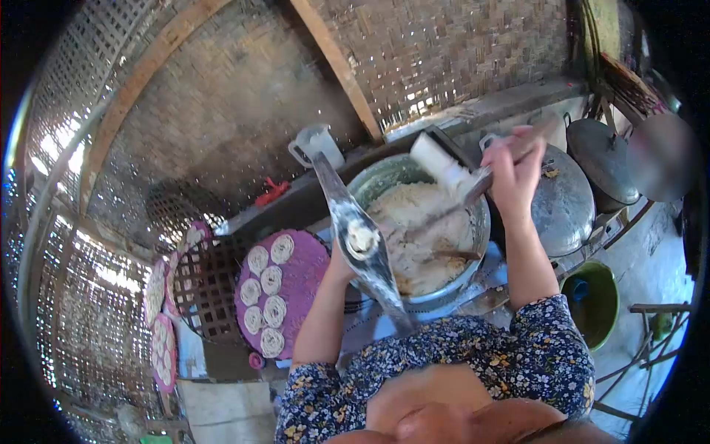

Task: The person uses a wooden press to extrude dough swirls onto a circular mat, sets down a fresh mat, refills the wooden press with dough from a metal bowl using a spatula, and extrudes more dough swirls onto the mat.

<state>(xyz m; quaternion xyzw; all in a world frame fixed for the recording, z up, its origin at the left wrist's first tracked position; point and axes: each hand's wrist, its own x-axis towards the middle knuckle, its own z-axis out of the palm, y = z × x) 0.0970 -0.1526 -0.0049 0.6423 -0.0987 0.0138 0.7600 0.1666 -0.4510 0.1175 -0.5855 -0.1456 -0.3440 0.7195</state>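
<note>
Left hand: under the wooden frame (364, 265), your left hand (336, 265) looks wrapped round its middle, tho most fingers are hidden behind the wood
Frame: slants over the near-left side of the metal basin (376, 183), btwn it & the purple tray (307, 263); a white dough lump (362, 238) sits in its round hole
Right hand: your right hand (515, 174) is clenched on the wooden bar (478, 186), above the basin's far-right side; blurred, so exact finger placement is hard to tell
White cylinder: the white cylinder (434, 159) sticks out from the bar over the basin, well apart from the frame's hole
Basin: lots of pale dough (414, 255), w/ a wooden stick (455, 254) lying in it
Tray: noodle-like coils (271, 280) in rows, left of your left forearm
Step in hand: prob loading, as the hole has dough & the two wooden parts are apart
Next move: seems to call for a steady frame, cylinder squared up over the hole, then an even push; off-line entry cd jam or smear dough on the rim
</note>
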